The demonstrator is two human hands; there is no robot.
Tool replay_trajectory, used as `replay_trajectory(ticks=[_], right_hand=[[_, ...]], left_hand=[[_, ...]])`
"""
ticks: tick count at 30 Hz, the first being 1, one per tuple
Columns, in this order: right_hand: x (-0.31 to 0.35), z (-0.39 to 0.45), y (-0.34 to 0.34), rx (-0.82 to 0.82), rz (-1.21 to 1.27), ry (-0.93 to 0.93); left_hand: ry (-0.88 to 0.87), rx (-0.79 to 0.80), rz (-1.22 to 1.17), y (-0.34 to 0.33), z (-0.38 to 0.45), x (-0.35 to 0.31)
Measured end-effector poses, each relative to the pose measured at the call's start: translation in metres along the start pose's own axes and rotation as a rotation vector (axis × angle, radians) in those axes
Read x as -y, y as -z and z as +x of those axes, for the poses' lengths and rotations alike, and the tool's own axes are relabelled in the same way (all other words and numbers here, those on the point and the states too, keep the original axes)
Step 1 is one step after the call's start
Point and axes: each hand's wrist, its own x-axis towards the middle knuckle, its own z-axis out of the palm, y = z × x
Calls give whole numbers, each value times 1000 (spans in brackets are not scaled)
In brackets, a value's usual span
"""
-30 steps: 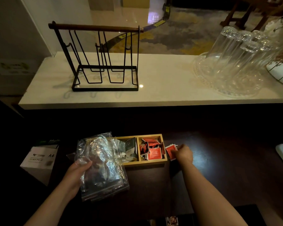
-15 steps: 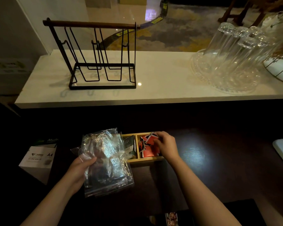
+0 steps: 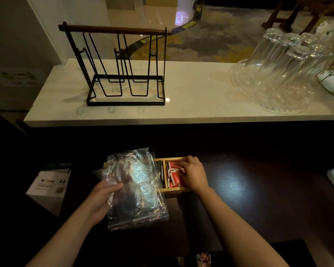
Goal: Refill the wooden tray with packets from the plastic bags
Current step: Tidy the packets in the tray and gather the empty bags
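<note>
1. Head view, surroundings: a pale stone counter point(image 3: 191, 110) runs across the upper half. On it stand a black wire rack point(image 3: 121, 70) with a wooden top bar, at left, and a cluster of clear glasses point(image 3: 283, 70) upside down on a glass platter, at right.
2. Below the counter lies a dark wooden table point(image 3: 258, 189). A white paper box point(image 3: 48, 187) sits at its left edge.
3. The wooden tray point(image 3: 174, 190) rests on the table near centre, just below the counter's dark front. Its long axis runs left to right, with a divider splitting it into compartments.
4. Obstruction: the plastic bags point(image 3: 135, 187), crumpled and transparent, cover the tray's left portion, so only the right compartment and a sliver of the next one show.
5. The right compartment holds red packets point(image 3: 174, 177), standing on edge and tilted. Dark packets fill the neighbouring compartment; their print is too dim to read.
6. The left hand point(image 3: 102, 199) clasps the bags at their left side, thumb on top.
7. The right hand point(image 3: 194, 174) reaches into the right compartment, fingers curled onto the red packets; whether it pinches one is unclear.
8. Legible writing: the box shows "A4" on its white face and "Mult", cut off, on its green top.
</note>
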Motion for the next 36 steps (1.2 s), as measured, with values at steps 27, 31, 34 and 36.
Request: replay_trajectory(ticks=[27,31,34,36], right_hand=[[103,-5,62,481,1492,-120],[104,0,63,484,1509,-193],[108,4,57,256,1423,-307],[107,7,56,104,1375,-339]], left_hand=[[-64,-100,-106,-35,5,-24],[-58,-25,-198,-37,3,-27],[-83,128,-178,-37,-3,-31],[-75,214,-171,-32,-6,-30]])
